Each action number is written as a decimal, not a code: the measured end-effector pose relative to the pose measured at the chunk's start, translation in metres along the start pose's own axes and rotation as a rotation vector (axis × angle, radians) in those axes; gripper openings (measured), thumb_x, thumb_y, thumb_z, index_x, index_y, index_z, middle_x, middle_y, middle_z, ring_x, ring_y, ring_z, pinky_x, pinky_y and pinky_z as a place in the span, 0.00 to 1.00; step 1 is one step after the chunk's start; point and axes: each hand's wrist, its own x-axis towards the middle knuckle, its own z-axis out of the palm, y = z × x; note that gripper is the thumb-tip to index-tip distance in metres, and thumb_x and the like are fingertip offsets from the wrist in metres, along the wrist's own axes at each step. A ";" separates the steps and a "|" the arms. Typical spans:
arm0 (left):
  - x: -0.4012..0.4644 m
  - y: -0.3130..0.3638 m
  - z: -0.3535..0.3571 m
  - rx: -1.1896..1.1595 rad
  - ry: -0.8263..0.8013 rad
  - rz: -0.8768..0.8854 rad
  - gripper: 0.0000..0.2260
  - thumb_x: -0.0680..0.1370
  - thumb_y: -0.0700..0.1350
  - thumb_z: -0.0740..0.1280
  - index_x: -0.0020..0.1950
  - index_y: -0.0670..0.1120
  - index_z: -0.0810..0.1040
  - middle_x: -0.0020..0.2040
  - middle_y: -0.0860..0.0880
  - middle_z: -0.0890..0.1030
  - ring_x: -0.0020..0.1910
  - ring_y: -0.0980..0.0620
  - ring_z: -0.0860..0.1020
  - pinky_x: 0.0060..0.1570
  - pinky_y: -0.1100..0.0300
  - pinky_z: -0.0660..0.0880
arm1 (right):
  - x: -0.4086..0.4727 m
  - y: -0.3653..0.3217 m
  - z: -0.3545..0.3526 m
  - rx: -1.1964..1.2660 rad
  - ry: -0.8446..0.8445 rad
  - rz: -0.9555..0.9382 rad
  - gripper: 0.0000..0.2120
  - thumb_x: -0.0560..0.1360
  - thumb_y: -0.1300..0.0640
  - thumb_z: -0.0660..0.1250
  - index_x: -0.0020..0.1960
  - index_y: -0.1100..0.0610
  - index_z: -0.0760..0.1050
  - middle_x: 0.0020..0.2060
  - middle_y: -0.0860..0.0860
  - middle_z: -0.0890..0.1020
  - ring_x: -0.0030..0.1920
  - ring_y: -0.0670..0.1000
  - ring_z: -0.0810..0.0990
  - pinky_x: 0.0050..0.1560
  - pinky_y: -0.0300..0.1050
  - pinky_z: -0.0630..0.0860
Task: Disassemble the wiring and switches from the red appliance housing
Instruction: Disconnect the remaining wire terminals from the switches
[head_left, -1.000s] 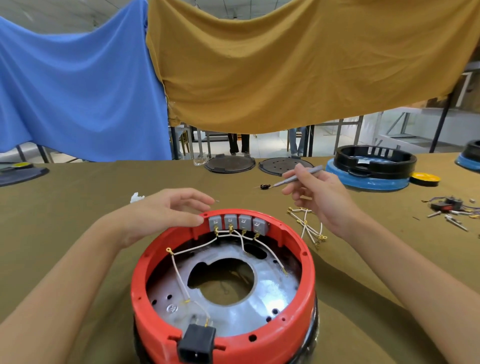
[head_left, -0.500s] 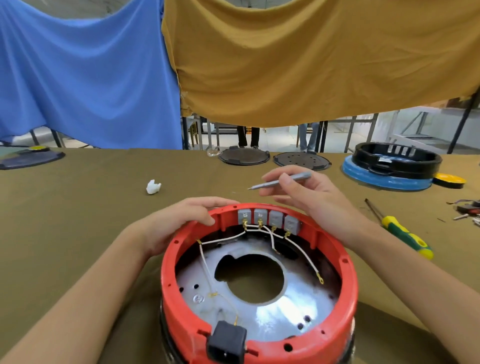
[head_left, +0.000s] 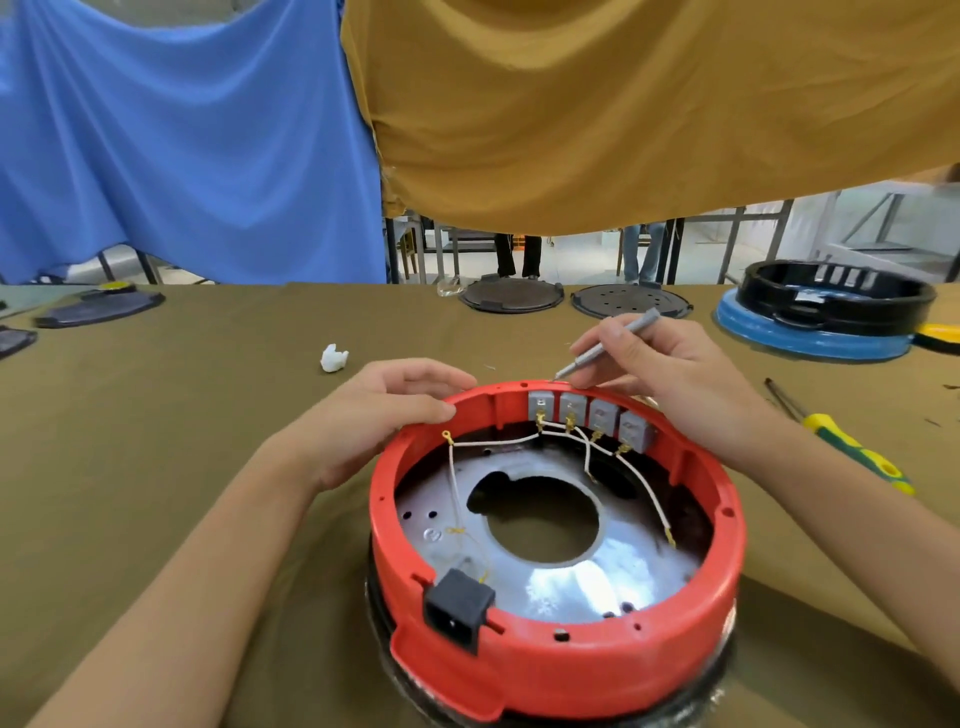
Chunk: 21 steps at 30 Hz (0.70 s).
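The far outer face of the red housing (head_left: 561, 670) is hidden behind its own rim, so the fronts of the four grey switches (head_left: 589, 418) cannot be seen — only their backs, set in a row inside the far wall. The right hand (head_left: 670, 374) covers the rim just beyond them, and the tip of the thin grey tool (head_left: 605, 345) it pinches seems to touch the rim above the second switch, though the contact point is too small to be sure. The green-and-yellow screwdriver (head_left: 852, 452) is partly cut off by the right forearm.

The housing sits on the olive-covered table (head_left: 156, 441), close to the viewer. Inside it lies a metal plate (head_left: 587, 566) with a large round hole; white wires (head_left: 498, 441) run from the switch terminals across the plate, some ending loose in brass lugs. A black power socket (head_left: 460, 608) is set in the near wall. At far right a black ring (head_left: 836, 291) rests on a blue base (head_left: 810, 340).

The left hand (head_left: 384, 410) rests on the rim's far left, fingers loosely curved over it, thumb against the outer edge.

Compared with half a second ago, the tool has swung from roughly level to a steep slant, tip down at the rim, and the left hand is unmoved.
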 end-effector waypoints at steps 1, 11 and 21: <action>0.002 -0.002 0.003 -0.019 0.051 0.025 0.11 0.78 0.34 0.67 0.57 0.44 0.82 0.58 0.42 0.84 0.49 0.45 0.84 0.56 0.53 0.80 | 0.000 0.001 0.001 0.009 0.038 0.007 0.18 0.83 0.50 0.59 0.53 0.63 0.80 0.41 0.55 0.87 0.46 0.52 0.86 0.47 0.39 0.82; 0.001 -0.006 -0.007 0.038 -0.182 0.021 0.20 0.72 0.40 0.67 0.63 0.52 0.79 0.62 0.48 0.82 0.61 0.45 0.81 0.63 0.49 0.75 | 0.001 0.002 0.003 0.048 0.185 -0.032 0.21 0.82 0.48 0.61 0.46 0.66 0.79 0.33 0.59 0.84 0.34 0.55 0.85 0.36 0.41 0.81; 0.012 0.029 0.014 0.550 -0.149 0.134 0.10 0.78 0.45 0.70 0.56 0.57 0.75 0.57 0.56 0.82 0.58 0.58 0.80 0.64 0.50 0.75 | -0.002 0.000 0.000 -0.086 0.036 -0.142 0.07 0.80 0.59 0.68 0.47 0.63 0.79 0.39 0.56 0.86 0.41 0.53 0.86 0.49 0.53 0.84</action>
